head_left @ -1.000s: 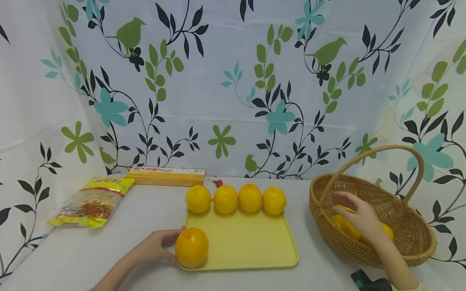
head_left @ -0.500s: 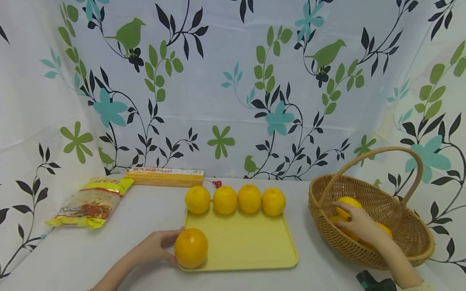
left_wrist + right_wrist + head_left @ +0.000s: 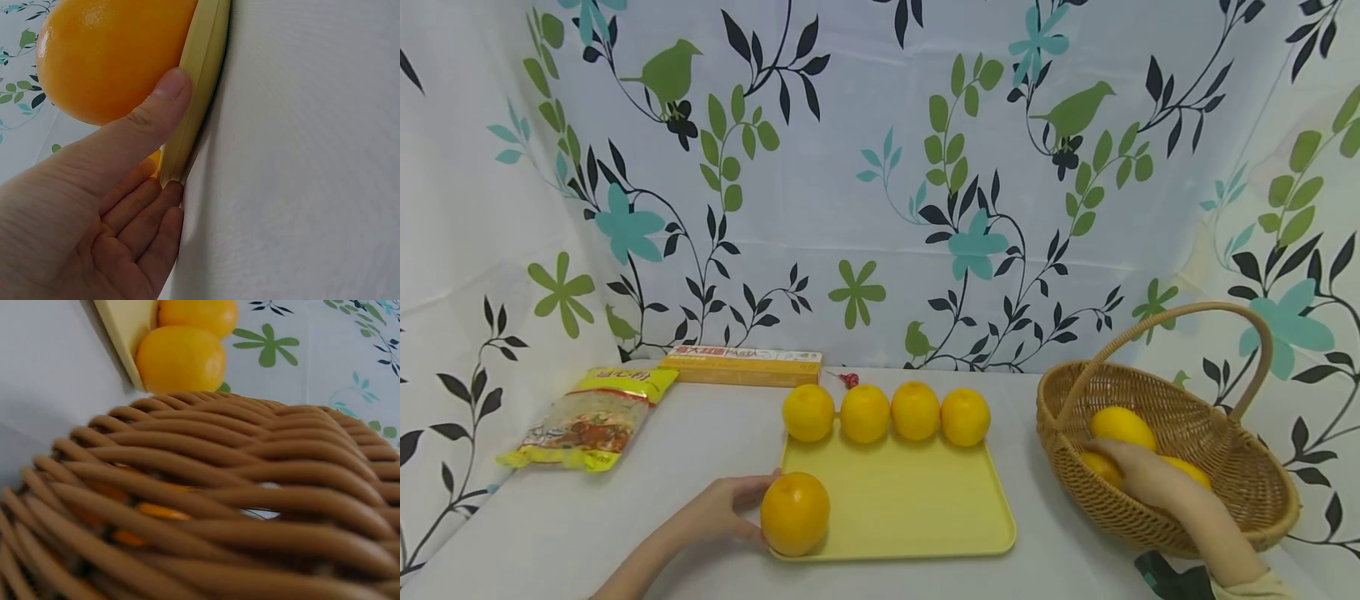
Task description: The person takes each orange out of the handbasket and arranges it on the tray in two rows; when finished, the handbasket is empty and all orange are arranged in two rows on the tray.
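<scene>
In the head view, my left hand (image 3: pixel 721 510) rests at the left edge of a yellow tray (image 3: pixel 910 500), beside a large orange (image 3: pixel 795 513) on its near left corner. The left wrist view shows the thumb (image 3: pixel 172 84) at the tray's rim in front of the orange, the other fingers loosely bent by the tray's side. Four-sided and flat, the tray bears a row of several more oranges (image 3: pixel 865 412) along its far edge. My right hand (image 3: pixel 1138 473) reaches down among oranges (image 3: pixel 1123 427) inside a wicker basket (image 3: pixel 1262 492); its fingertips are mostly hidden.
A tall handle (image 3: pixel 1180 310) arches over the basket. A yellow noodle bag (image 3: pixel 591 417) and a pasta box (image 3: pixel 741 365) lie at the back left, with a small red item (image 3: pixel 848 379) behind the oranges. A patterned curtain (image 3: pixel 880 208) hangs behind the table.
My right hand has moved lower and nearer inside the basket, uncovering the farther orange there. My left hand and the tray's oranges stay in place.
</scene>
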Available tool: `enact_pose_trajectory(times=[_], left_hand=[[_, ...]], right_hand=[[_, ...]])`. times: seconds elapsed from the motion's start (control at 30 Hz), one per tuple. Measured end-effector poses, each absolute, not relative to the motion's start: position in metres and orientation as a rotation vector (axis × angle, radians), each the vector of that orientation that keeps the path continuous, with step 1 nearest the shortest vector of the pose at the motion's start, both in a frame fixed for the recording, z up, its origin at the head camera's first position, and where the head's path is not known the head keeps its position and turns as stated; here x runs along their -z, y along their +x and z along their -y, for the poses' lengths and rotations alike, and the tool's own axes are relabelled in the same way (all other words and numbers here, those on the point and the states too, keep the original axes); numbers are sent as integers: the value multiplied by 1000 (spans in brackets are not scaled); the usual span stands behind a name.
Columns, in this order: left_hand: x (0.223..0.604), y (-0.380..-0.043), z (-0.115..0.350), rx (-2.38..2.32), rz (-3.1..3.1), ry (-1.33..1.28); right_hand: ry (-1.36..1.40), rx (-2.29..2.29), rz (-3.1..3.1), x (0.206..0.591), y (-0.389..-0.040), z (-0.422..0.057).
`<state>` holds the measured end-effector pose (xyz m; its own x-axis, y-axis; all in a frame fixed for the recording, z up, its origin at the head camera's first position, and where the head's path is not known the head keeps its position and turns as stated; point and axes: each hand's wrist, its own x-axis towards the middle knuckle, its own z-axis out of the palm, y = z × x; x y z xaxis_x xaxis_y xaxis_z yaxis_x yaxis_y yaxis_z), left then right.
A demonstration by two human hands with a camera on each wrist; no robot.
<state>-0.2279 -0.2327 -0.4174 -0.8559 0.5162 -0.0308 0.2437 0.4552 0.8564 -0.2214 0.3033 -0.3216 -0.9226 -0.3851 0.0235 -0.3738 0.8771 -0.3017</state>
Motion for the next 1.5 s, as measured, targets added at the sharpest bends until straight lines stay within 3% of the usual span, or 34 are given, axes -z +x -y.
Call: enact_pose_trajectory(times=[1.0,1.5], left_hand=[[419,-228,234,-1338,-2439,643],[418,-228,233,-1340,-2433,648]], right_hand=[[-526,472,-3042,317,-231,-315],[-464,830,-3239,305,-219,-319]])
